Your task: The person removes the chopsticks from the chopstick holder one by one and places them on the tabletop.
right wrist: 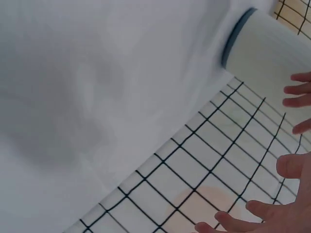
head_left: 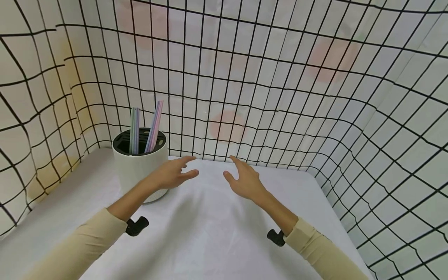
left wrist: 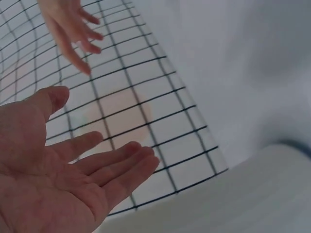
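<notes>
A white round holder (head_left: 140, 171) with a black slotted top (head_left: 122, 142) stands at the left on the table. Two bundles of pastel straw-like sticks, one greenish-blue (head_left: 134, 130) and one pink-purple (head_left: 154, 126), rise out of its slots. My left hand (head_left: 175, 173) hovers in front of the holder's right side, overlapping it in the head view, fingers extended and nothing held. To the right, my right hand (head_left: 246, 181) hovers over the table with its fingers spread, also bare. In the left wrist view the left palm (left wrist: 63, 179) faces up toward the camera.
A black wire grid (head_left: 217, 77) with white patterned cloth behind it encloses the back and both sides. White cloth covers the table (head_left: 210, 233). A black wrist camera sits at each cuff, left (head_left: 136, 226) and right (head_left: 276, 237).
</notes>
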